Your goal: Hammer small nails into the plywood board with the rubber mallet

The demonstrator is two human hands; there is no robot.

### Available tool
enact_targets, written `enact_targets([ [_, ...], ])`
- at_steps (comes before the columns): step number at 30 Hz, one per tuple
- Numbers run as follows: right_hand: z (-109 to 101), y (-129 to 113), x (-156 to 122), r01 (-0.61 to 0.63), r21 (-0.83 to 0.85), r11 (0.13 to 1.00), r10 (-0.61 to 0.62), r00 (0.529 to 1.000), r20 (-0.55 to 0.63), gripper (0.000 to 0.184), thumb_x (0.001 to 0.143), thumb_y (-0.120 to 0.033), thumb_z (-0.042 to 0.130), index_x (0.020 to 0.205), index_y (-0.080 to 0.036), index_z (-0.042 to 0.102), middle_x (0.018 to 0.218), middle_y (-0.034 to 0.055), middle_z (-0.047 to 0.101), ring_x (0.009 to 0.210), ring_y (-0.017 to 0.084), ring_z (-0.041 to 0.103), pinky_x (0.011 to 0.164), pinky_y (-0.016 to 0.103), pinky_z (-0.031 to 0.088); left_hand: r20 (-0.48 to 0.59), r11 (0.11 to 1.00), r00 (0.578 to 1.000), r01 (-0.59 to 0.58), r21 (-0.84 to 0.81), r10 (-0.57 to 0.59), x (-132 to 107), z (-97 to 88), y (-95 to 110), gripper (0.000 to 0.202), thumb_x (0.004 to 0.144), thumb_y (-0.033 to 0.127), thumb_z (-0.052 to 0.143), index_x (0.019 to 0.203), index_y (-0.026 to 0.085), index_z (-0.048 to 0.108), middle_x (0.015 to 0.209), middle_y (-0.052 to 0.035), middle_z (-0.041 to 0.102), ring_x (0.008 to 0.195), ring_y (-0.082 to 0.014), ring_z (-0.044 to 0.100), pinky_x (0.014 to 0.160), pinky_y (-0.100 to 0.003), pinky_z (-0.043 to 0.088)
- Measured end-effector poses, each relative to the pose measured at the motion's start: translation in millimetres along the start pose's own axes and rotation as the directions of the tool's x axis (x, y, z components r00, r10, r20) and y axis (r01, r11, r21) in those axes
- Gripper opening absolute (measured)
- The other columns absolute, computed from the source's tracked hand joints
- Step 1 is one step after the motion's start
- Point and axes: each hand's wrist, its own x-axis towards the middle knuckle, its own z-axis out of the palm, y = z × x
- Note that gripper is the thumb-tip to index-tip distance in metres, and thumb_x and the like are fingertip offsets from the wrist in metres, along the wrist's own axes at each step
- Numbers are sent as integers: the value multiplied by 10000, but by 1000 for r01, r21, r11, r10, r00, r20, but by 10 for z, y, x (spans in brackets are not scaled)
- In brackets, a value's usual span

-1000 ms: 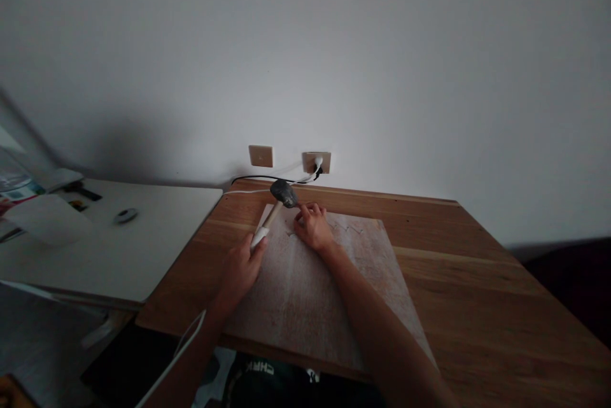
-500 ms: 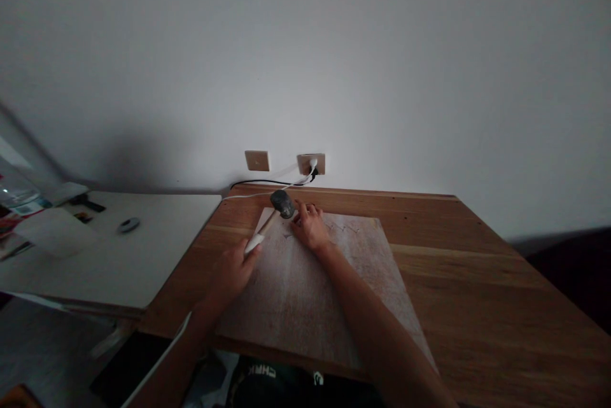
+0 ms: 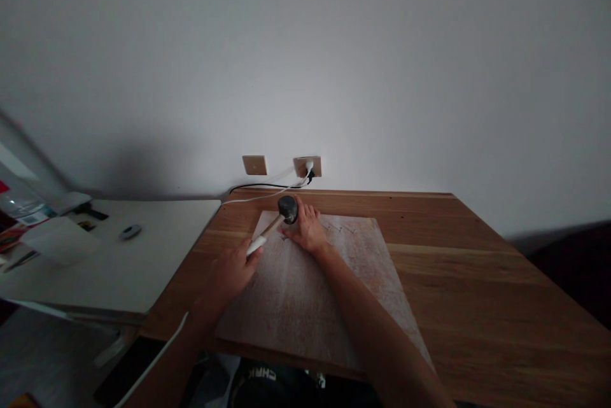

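Observation:
My left hand (image 3: 232, 273) grips the white-tipped wooden handle of a small hammer (image 3: 272, 226), whose dark head (image 3: 287, 209) is down at the far left part of a pale wooden board (image 3: 310, 293). My right hand (image 3: 308, 230) rests on the board right beside the hammer head, its fingers bent and pinched close to the head; whatever they hold is too small to make out. Faint zigzag marks or small nails run across the board's far part (image 3: 344, 227).
The board lies on a brown wooden table (image 3: 477, 281) against a white wall. A wall switch (image 3: 254, 165) and a socket (image 3: 307, 167) with white and black cables sit behind. A white table (image 3: 119, 249) to the left carries a small round object (image 3: 130, 230), papers and bottles.
The hammer head has come down from above the board's far edge to the board, next to my right hand. The camera view has shifted slightly.

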Motion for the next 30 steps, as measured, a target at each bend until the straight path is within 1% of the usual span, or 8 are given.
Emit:
enact_targets([
  [4,-19,-4,-8,15,-17,1000,-14,999,41,937,879,-488,673,1601,-105,213,1459,193,541,1260,328,495,1101,460,315,27,999,1000,4,-43,-3,7,51,-40,453,1031,491,407,1294,197,630,1141,-157,745,1108,-332,696,869,-388,493],
  [6,-29,-9,-13,15,-35,999,-12,998,68,894,900,-447,648,1602,-107,213,1450,189,554,1259,324,495,1098,455,314,15,995,1000,-2,-101,4,16,90,-74,437,1031,482,415,1276,196,638,1137,-151,748,1108,-317,696,870,-369,488],
  [9,-45,-19,-18,2,-34,999,1,995,103,857,913,-354,622,1609,-103,189,1310,157,661,1257,313,498,1100,444,305,-45,981,999,-6,-194,-3,44,174,-124,409,1039,446,405,1234,182,649,1113,-143,757,1079,-289,705,862,-339,481],
  [12,-59,-28,-15,-7,-11,1000,9,990,138,841,906,-255,596,1617,-119,168,1166,106,731,1258,303,503,1118,438,277,-78,971,996,26,-239,-46,85,276,-166,397,1035,420,416,1220,162,654,1116,-151,755,1072,-293,705,857,-338,477],
  [18,-90,-52,7,-39,-44,998,47,980,194,758,922,-201,527,1607,-121,211,1159,119,735,1261,298,516,1125,425,271,-90,931,993,39,-364,-77,116,438,-225,351,1008,410,470,1132,166,689,1086,-133,762,1049,-272,710,865,-318,477],
  [23,-78,-49,21,-70,-46,996,77,980,181,743,917,-197,550,1589,-114,244,1154,118,738,1266,292,523,1111,408,290,-77,917,995,26,-398,-62,111,443,-219,346,1005,408,464,1082,166,698,1075,-129,765,1042,-270,709,869,-315,476],
  [27,-57,-40,25,-62,-36,997,67,984,167,709,912,-198,563,1561,-118,289,1120,116,748,1257,292,534,1108,413,299,-54,925,995,53,-376,-79,110,406,-197,366,1011,396,456,1162,153,684,1131,-146,757,1082,-276,698,911,-331,471],
  [30,-52,-44,29,-66,-39,997,71,986,148,653,901,-200,564,1513,-108,358,1167,136,733,1257,302,541,1112,429,299,-49,932,996,55,-359,-78,104,394,-186,380,1016,394,451,1196,143,673,1175,-157,744,1119,-282,687,938,-341,467],
])
